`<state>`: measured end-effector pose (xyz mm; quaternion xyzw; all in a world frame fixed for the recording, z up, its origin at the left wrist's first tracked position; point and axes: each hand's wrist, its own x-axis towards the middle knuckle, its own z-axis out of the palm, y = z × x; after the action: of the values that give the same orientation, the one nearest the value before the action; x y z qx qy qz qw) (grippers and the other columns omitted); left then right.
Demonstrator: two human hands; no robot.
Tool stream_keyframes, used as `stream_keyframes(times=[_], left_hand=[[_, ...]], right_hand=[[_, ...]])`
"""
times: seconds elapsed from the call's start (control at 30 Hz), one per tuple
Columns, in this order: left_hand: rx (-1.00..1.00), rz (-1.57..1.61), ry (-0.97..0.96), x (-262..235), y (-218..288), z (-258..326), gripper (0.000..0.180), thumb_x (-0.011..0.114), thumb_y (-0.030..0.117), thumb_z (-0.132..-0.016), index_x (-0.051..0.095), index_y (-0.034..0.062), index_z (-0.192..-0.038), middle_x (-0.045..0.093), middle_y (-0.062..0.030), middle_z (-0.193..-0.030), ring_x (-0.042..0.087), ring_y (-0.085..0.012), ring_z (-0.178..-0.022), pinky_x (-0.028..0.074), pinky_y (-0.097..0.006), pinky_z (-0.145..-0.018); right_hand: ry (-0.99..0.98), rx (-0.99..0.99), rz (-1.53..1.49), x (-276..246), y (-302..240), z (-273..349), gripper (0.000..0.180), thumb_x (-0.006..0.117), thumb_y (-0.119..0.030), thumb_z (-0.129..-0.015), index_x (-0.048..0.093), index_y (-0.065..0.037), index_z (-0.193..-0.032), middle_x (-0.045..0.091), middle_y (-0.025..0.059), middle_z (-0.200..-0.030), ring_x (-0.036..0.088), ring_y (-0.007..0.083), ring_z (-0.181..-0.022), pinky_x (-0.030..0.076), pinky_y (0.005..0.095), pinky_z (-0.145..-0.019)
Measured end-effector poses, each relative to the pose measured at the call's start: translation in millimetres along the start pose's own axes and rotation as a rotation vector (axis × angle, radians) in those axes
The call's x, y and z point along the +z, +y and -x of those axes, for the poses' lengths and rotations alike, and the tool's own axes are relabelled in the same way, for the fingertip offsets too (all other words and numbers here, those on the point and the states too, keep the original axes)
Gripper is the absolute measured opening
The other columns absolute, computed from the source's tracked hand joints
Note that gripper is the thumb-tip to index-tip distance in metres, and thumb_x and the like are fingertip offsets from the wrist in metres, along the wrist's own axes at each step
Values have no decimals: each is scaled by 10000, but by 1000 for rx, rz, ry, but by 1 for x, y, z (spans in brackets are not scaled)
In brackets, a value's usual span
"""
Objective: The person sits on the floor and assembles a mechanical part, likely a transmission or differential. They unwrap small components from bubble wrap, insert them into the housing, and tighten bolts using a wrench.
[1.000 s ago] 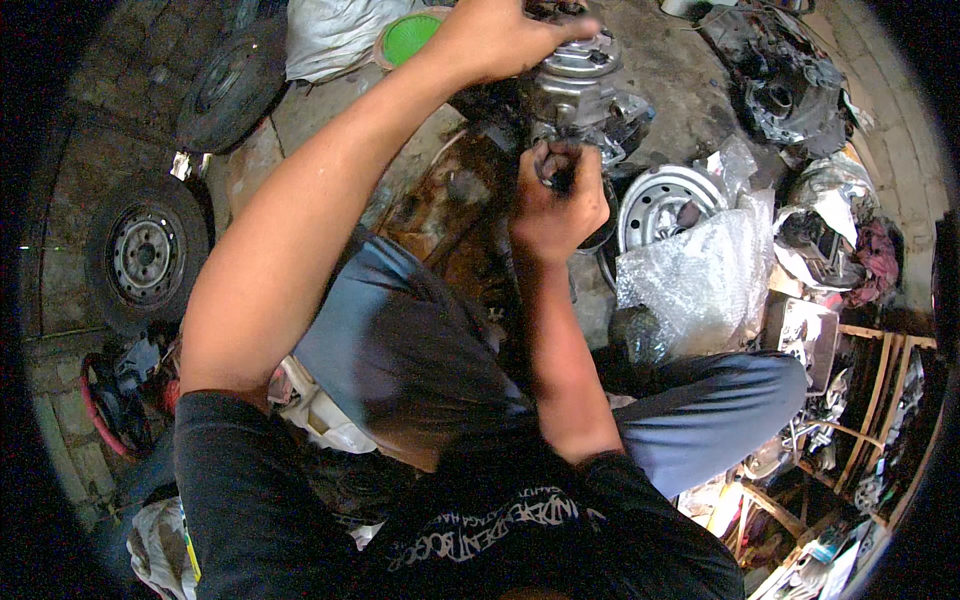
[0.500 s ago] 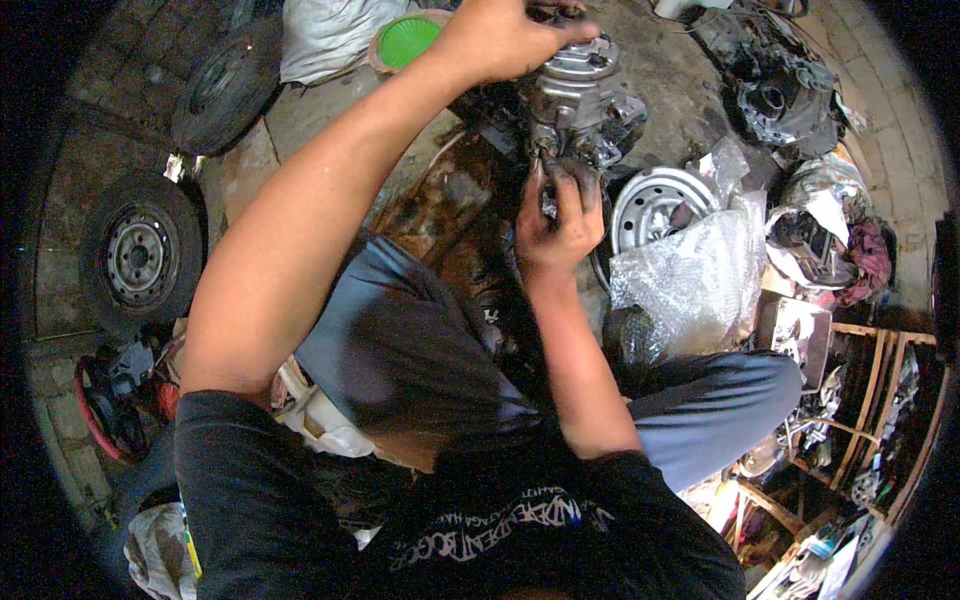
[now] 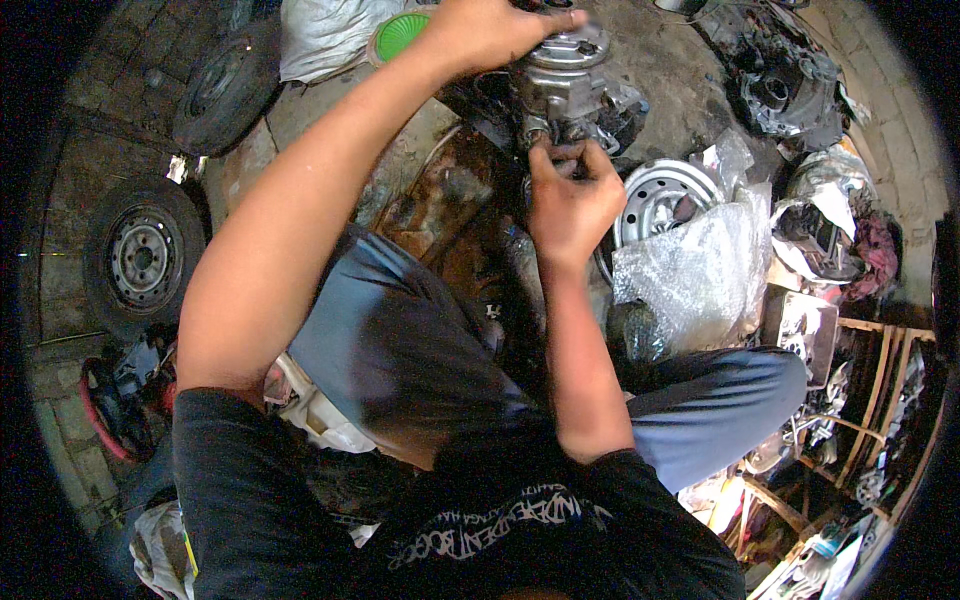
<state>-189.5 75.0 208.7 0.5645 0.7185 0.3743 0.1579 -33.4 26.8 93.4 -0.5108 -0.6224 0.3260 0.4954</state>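
A greasy silver metal engine part, with a round ribbed top and a knobbly lower body, stands in front of me. My left hand reaches over to its far left side and grips its upper end; the thumb lies along the round top, while the other fingers are mostly hidden. Close against the part's near lower edge is my right hand, palm side partly turned away. Its thumb and index finger are bent together in a pinch at a small fitting there. Whatever lies between those fingertips is too small to make out.
A silver wheel rim half under bubble wrap lies to the right. Beyond it sits a dark greasy machine housing. At left are a wheel with a tyre and another tyre. A green basket stands at the back.
My right hand has turned, its fingers changing from spread over the fitting to a tighter pinch. The left hand and the engine part have shifted slightly left in view.
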Motion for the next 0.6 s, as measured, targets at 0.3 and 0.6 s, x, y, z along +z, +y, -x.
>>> stream_keyframes(times=[0.3,0.6], left_hand=[[21,5,6,-3,-2,0,505,765,442,-842,748,30,-1134,767,-150,-1020,721,-214,-934,536,-339,-852],[-35,-70,11,-2,10,3,506,767,464,-834,757,52,-1127,765,-147,-1043,730,-243,-965,536,-345,-868]], right_hand=[[232,-295,-35,18,30,25,118,760,-108,-850,680,-49,-914,674,111,-818,653,273,-713,517,358,-698],[145,-378,52,16,37,18,99,728,-83,-874,693,-47,-959,694,150,-896,664,339,-817,527,401,-768]])
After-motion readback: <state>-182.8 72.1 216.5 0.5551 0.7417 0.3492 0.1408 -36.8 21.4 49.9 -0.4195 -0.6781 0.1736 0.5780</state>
